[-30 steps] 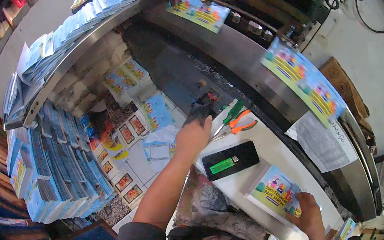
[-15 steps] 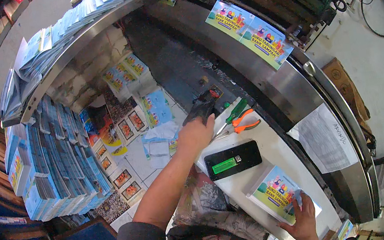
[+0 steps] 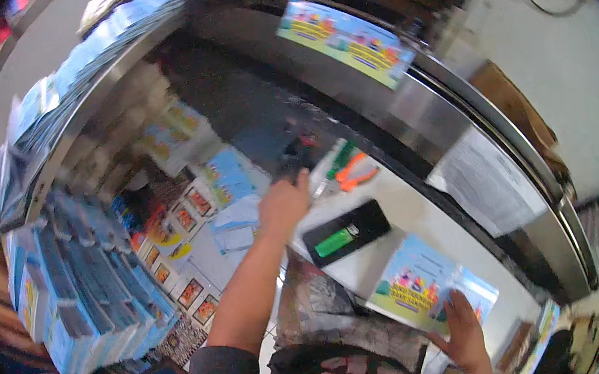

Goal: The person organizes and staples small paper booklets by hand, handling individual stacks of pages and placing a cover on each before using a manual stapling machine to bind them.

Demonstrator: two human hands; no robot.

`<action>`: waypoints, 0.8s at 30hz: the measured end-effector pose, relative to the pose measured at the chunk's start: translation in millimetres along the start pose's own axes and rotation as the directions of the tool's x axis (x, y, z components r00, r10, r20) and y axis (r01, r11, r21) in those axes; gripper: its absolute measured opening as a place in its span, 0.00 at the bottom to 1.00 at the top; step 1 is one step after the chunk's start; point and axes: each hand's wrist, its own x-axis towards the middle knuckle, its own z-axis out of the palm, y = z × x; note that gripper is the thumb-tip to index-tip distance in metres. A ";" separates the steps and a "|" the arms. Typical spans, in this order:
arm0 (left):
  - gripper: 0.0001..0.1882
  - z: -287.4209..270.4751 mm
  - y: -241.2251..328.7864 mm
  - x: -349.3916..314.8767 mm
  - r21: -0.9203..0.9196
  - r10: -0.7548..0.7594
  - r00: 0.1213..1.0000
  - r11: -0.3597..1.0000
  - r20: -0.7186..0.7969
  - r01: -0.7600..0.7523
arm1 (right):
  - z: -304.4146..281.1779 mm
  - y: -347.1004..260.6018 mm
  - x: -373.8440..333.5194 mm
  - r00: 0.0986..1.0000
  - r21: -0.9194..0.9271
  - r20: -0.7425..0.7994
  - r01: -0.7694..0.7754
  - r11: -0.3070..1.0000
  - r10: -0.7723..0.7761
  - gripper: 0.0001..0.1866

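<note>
My left hand (image 3: 284,203) reaches forward, its fingers closed round a dark black object (image 3: 293,157) with a reddish spot near its far end; motion blur hides its kind. At the lower right my right hand (image 3: 465,334) lies on colourful printed booklets (image 3: 409,274) with blue and yellow covers, fingers stretched over them and thumb apart at the near side. Left of the booklets lies a black phone (image 3: 366,224) with a green lighter (image 3: 337,242) on it. Orange-handled pliers (image 3: 357,174) and a green-handled screwdriver (image 3: 341,158) lie just right of my left hand.
Tall stacks of blue booklets (image 3: 96,284) stand at the left, with more along a shelf (image 3: 84,115) above. A printed cover sheet (image 3: 345,40) and a written paper (image 3: 487,180) rest on the metal machine edge. Framed pictures (image 3: 191,210) show on the lower surface.
The view has shifted and blurred, moving the scene mostly left and up. More of the blue upper part of the booklet covers shows by my right hand. My left hand stays at the black object.
</note>
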 end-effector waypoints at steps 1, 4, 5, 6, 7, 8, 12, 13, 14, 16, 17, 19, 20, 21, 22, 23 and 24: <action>0.35 -0.2 -2.7 1.1 -0.015 0.009 1.000 1.000 0.016 -0.009 | -2.9 -2.9 6.4 1.000 -0.014 0.015 -0.007 1.000 0.007 0.40; 0.35 -12.0 -14.7 -4.3 0.003 -0.025 1.000 1.000 0.007 0.025 | -4.0 -9.2 17.8 0.999 -0.016 0.035 -0.011 1.000 0.011 0.37; 0.35 -5.2 -17.4 -2.7 0.007 -0.006 1.000 1.000 0.012 0.006 | -5.5 -6.3 17.6 0.998 -0.017 0.064 -0.018 1.000 0.019 0.38; 0.36 -6.0 -18.7 0.7 0.017 0.012 1.000 1.000 -0.004 -0.012 | -8.2 -4.6 19.6 0.997 -0.010 0.079 -0.011 1.000 0.012 0.38; 0.36 -6.3 -19.3 2.9 0.026 0.026 0.999 0.999 -0.021 -0.025 | -12.4 -3.7 20.2 0.995 -0.002 0.096 0.000 1.000 0.000 0.38; 0.36 -5.8 -15.2 2.0 0.037 0.037 0.999 0.999 -0.023 -0.036 | -17.0 -0.5 20.9 0.993 0.025 0.115 -0.033 0.999 0.030 0.39; 0.37 -3.2 -5.6 -2.1 0.084 0.085 0.996 0.993 -0.020 -0.083 | -37.5 7.8 19.2 0.986 0.179 0.143 -0.111 0.978 0.086 0.42; 0.37 -5.8 -1.7 -7.8 0.096 0.080 0.997 0.992 -0.011 -0.078 | -37.1 11.1 18.4 0.986 0.193 0.143 -0.117 0.974 0.090 0.42; 0.37 -8.1 -0.8 -10.3 0.104 0.078 0.997 0.992 -0.004 -0.077 | -36.1 11.4 18.4 0.986 0.203 0.139 -0.123 0.971 0.096 0.42; 0.37 0.0 -12.6 -2.5 0.087 0.067 0.997 0.994 -0.036 -0.064 | -31.5 11.8 17.3 0.989 0.185 0.129 -0.099 0.978 0.076 0.39; 0.37 -0.8 -15.9 -1.8 0.089 0.071 0.997 0.994 -0.025 -0.069 | -30.0 13.2 16.1 0.990 0.180 0.132 -0.083 0.980 0.059 0.38; 0.38 -0.8 -17.1 0.3 0.096 0.073 0.997 0.993 -0.010 -0.072 | -40.0 4.2 18.5 0.973 0.203 0.210 -0.136 0.970 0.093 0.35; 0.38 -1.5 -15.9 -1.0 0.085 0.076 0.997 0.994 -0.010 -0.075 | -39.8 2.6 17.4 0.976 0.201 0.199 -0.131 0.971 0.091 0.35; 0.38 -2.3 -14.1 -2.2 0.074 0.076 0.997 0.994 -0.010 -0.075 | -38.4 1.4 15.0 0.978 0.198 0.189 -0.124 0.972 0.087 0.34; 0.37 -1.6 -12.4 -2.6 0.060 0.074 0.997 0.996 -0.011 -0.073 | -38.6 2.5 14.2 0.980 0.193 0.180 -0.116 0.974 0.081 0.34; 0.38 -2.2 -12.4 -4.3 0.058 0.072 0.997 0.996 -0.041 -0.070 | -37.3 3.7 15.4 0.977 0.264 0.203 -0.125 0.956 0.072 0.35; 0.38 -2.9 -10.3 -4.2 0.069 0.067 0.997 0.995 -0.025 -0.065 | -39.8 2.2 16.4 0.979 0.257 0.188 -0.122 0.959 0.074 0.32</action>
